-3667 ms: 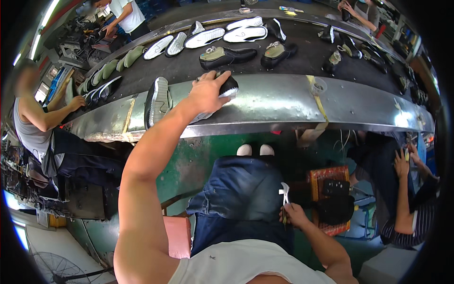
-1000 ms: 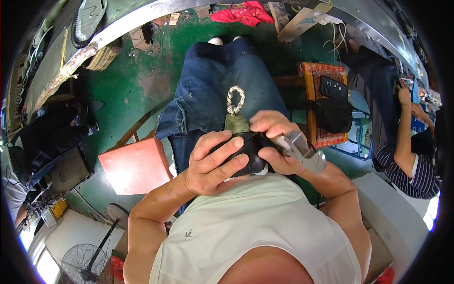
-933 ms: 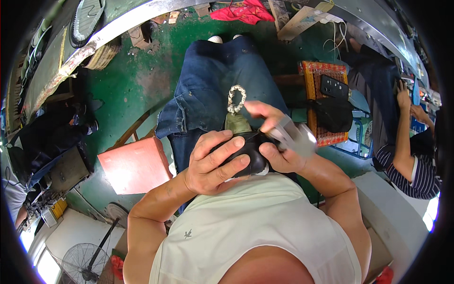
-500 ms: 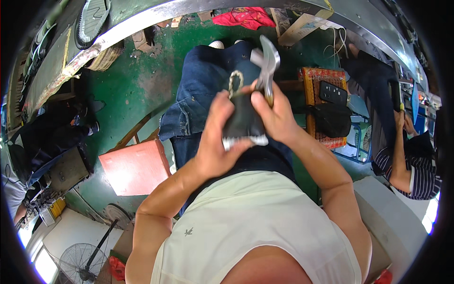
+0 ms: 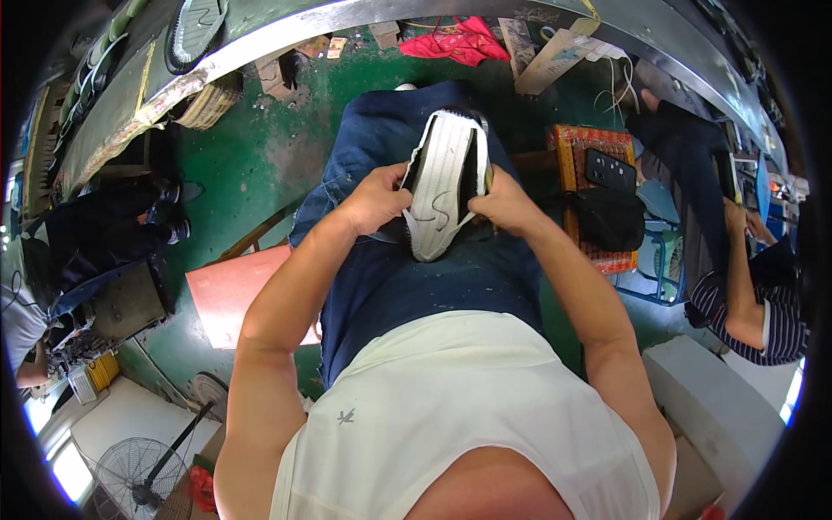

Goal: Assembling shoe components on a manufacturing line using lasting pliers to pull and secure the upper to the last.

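On my lap lies a dark shoe upper (image 5: 411, 176), bottom side up, with a pale edge folded around a long whitish sole board (image 5: 440, 169). A dark curled thread (image 5: 442, 208) rests on the board near its close end. My left hand (image 5: 380, 201) pinches the upper's left edge, thumb toward the board. Closed on the opposite edge is my right hand (image 5: 507, 204). Beside its fingers shows a sliver of yellowish handle (image 5: 489, 178); the rest of that tool is hidden behind the shoe and hand.
A pink block-like seat (image 5: 234, 295) stands at left. To the right, a stool with a patterned orange top (image 5: 559, 143) carries a black phone (image 5: 610, 170) and a black bag (image 5: 607, 218). A metal-edged bench (image 5: 347, 17) curves across the far side. A seated person (image 5: 745, 303) is at far right.
The shoe upper has turned from its dark side to its pale underside. The metal pincer-like tool raised in my right hand has dropped mostly out of sight. My hands have moved to opposite edges.
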{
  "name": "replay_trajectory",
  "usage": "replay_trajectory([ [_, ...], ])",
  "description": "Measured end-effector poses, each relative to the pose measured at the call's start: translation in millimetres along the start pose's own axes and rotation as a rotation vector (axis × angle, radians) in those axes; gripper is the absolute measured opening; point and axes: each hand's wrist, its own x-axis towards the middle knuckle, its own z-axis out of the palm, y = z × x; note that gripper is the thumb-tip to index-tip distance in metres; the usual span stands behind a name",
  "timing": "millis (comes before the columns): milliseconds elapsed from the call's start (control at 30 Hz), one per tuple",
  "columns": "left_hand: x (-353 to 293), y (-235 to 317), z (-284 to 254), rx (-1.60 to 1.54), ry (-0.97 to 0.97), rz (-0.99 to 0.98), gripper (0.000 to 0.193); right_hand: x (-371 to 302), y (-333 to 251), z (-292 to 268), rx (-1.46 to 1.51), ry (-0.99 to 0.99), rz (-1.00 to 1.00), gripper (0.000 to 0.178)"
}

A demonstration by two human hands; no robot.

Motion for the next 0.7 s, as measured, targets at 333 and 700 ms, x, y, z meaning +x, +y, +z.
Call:
replay_trajectory([
  [333, 1.4, -40.5, 32.9, -0.042, 0.016, 0.170, 0.093, -52.2, -12.0, -24.6, 0.219, 0.489, -0.285, 0.024],
  [700, -3.7, -43.3, 36.1, 0.012, -0.074, 0.258, 0.091, -48.5, -98.0, -19.6, -1.239, -0.271, -0.036, 0.025],
])
